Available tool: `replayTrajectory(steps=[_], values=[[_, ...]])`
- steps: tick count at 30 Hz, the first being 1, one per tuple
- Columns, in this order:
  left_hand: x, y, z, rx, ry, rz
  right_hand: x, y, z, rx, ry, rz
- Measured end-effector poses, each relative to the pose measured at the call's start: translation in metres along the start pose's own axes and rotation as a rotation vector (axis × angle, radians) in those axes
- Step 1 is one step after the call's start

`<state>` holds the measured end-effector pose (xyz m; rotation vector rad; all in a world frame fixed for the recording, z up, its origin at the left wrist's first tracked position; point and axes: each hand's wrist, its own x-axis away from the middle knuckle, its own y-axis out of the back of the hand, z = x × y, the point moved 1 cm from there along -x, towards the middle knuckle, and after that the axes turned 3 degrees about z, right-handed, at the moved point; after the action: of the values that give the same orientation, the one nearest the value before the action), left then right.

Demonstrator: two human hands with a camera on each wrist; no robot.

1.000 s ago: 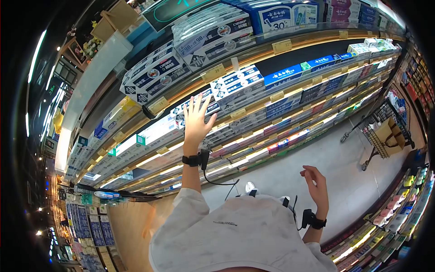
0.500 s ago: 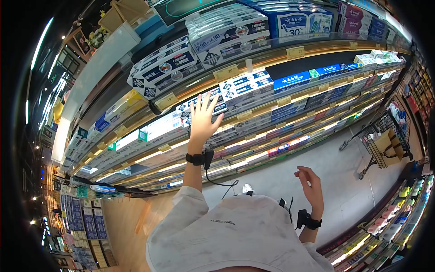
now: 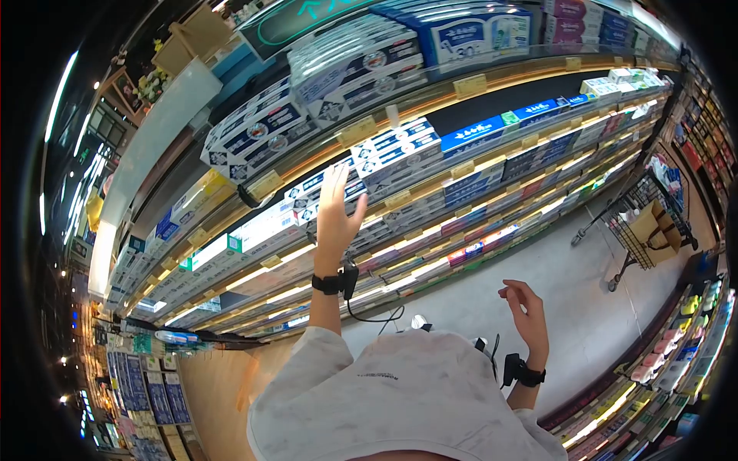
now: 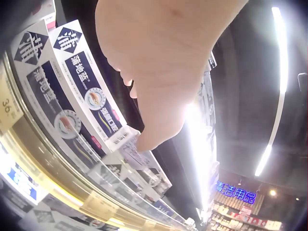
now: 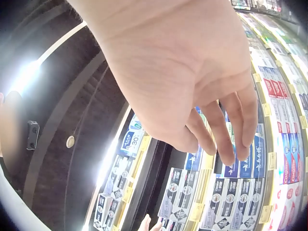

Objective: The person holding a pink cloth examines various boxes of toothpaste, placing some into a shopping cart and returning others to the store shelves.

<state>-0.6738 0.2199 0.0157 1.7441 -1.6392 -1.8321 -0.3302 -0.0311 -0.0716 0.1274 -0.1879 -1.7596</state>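
In the head view my left hand (image 3: 337, 223) reaches over the shelf with fingers extended, close above navy-and-white toothpaste boxes (image 3: 307, 209). A taller stack of similar boxes (image 3: 398, 154) stands just right of its fingertips. From the left wrist, two toothpaste boxes (image 4: 86, 89) lie side by side behind a clear shelf lip, and the thumb overlaps the end of one. The fingers are mostly hidden behind the palm there. My right hand (image 3: 527, 313) hangs in front of the body, loosely curled and holding nothing. Its fingers (image 5: 224, 139) overlap distant shelves in the right wrist view.
Price tags (image 3: 357, 132) line the shelf edges. Above are more stacked toothpaste boxes (image 3: 257, 127) and a blue display pack (image 3: 473, 38). A shopping cart (image 3: 653, 219) with a brown paper bag stands in the aisle at right. Another stocked shelf (image 3: 638, 399) runs behind it.
The left hand's spread fingers have drawn together while staying over the same boxes. The head view has shifted slightly. The right hand keeps nearly the same pose.
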Motion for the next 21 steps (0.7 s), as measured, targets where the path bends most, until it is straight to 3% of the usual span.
replayTrajectory(steps=[2,5,6,16,20,21], values=[[0.003,-0.007,-0.016,0.089,-0.008,-0.153,0.007,0.009,-0.005,-0.021,0.005,-0.022],[-0.001,-0.023,-0.048,0.199,-0.046,-0.167,0.024,0.032,-0.012,-0.002,0.015,-0.07],[-0.002,-0.033,-0.06,0.328,0.035,-0.094,0.031,0.043,-0.019,-0.004,0.02,-0.095],[-0.035,-0.149,-0.259,0.482,-0.26,0.196,0.114,0.172,-0.047,0.032,-0.019,-0.392],[-0.058,-0.187,-0.339,0.619,-0.235,0.377,0.121,0.213,-0.054,0.014,-0.099,-0.446],[-0.068,-0.205,-0.351,0.616,-0.353,0.341,0.12,0.222,-0.058,0.015,-0.088,-0.465]])
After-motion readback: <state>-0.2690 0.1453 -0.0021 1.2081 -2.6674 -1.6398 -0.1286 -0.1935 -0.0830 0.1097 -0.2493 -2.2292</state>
